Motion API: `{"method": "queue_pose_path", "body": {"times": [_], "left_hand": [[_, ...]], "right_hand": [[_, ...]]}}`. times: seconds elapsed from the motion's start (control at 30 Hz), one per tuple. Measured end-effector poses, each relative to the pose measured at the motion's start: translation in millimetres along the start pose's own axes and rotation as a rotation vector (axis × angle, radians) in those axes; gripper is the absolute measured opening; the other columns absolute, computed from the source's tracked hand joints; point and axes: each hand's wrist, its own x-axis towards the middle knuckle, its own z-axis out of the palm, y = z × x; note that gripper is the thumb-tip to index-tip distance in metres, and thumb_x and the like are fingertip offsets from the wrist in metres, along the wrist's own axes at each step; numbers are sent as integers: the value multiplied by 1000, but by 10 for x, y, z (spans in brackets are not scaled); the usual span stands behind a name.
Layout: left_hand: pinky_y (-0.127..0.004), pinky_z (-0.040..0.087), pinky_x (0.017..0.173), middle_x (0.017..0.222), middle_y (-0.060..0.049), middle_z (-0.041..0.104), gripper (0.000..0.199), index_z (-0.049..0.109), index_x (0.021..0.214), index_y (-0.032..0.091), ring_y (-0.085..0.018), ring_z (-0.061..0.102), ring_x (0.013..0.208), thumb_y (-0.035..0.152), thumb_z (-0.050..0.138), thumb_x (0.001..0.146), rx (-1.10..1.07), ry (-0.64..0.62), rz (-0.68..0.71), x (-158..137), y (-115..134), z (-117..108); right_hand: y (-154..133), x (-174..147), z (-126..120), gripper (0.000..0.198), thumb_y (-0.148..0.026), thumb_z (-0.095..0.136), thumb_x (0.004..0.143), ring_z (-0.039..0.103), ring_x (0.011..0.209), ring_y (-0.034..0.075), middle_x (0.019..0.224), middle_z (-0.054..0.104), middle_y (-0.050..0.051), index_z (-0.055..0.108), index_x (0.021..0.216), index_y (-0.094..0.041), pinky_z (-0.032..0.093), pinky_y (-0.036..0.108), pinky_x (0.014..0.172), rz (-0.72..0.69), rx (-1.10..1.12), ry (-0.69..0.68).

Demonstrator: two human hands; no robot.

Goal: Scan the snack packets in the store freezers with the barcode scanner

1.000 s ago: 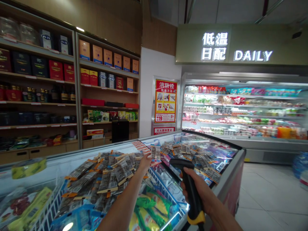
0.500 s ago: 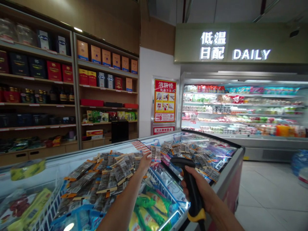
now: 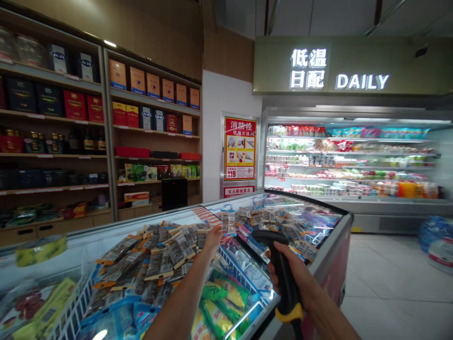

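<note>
Between the fingers of my left hand (image 3: 213,237) is a small snack packet (image 3: 228,223), clear with blue edges, raised above the freezer top. My right hand (image 3: 290,264) is wrapped round the grip of a black and yellow barcode scanner (image 3: 285,278). The scanner's head points left, towards the packet, with a gap between them. Left of my forearm lies a heap of similar packets (image 3: 170,250) with orange and cream ends. A second group of packets (image 3: 272,219) is spread on the freezer's glass beyond the scanner.
The chest freezer (image 3: 331,241) runs across in front of me, with green and yellow bags (image 3: 221,302) inside. Boxed goods fill wall shelves (image 3: 155,134) at the left. A lit refrigerated display (image 3: 350,163) stands back right, and wrapped water bottles (image 3: 440,248) are on the floor.
The view has turned slightly to the right, so the background has shifted left. Both hands keep nearly the same pose, still holding the packet and the scanner.
</note>
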Motion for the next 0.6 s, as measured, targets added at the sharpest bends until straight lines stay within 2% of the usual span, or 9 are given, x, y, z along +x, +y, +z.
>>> {"method": "queue_pose_path", "body": {"times": [0.1,0.23,0.27,0.33,0.43,0.5,0.6], "left_hand": [[-24,45,59,63,-2,60,13,55,77,12,-12,59,57,7,46,69,-70,-35,-20,-31,-12,4],[-25,47,56,58,-1,56,7,52,74,12,-11,57,50,12,45,72,-120,26,-28,-53,-59,1],[-25,47,55,57,-1,55,9,52,77,12,-10,55,48,11,45,72,-123,52,-23,-59,-73,4],[-24,47,53,56,2,53,25,51,91,13,-8,53,46,5,45,69,-118,97,-4,-71,-101,15],[-21,47,51,63,2,56,54,42,112,20,-7,53,49,-2,43,64,-83,57,22,-83,-134,28],[-18,46,50,73,-2,59,56,44,113,20,-8,55,53,-4,40,62,-38,-9,21,-78,-154,26],[-17,45,48,89,-6,60,53,51,109,17,-8,55,57,-4,38,62,21,-10,22,-47,-186,16]], "right_hand": [[-13,-30,11,27,-43,46,70,44,30,8,40,48,-4,47,66,-17,31,17,29,-20,2,8],[-8,-62,20,26,-42,47,70,43,29,7,39,47,-5,48,67,-17,30,17,29,-7,-23,16],[-1,-69,22,26,-42,47,70,43,29,7,39,47,-5,48,67,-17,30,17,29,-5,-28,16],[15,-84,22,27,-43,46,70,43,29,7,38,47,-5,49,67,-17,30,17,29,-3,-30,13],[28,-94,5,27,-44,46,70,43,29,7,39,47,-5,49,68,-17,30,17,29,12,-28,-5],[30,-86,-20,27,-44,46,70,43,30,7,39,48,-5,49,67,-17,30,17,30,26,-33,-7],[34,-55,-66,28,-45,47,69,44,30,8,40,49,-5,49,67,-17,31,18,30,38,-52,13]]}}
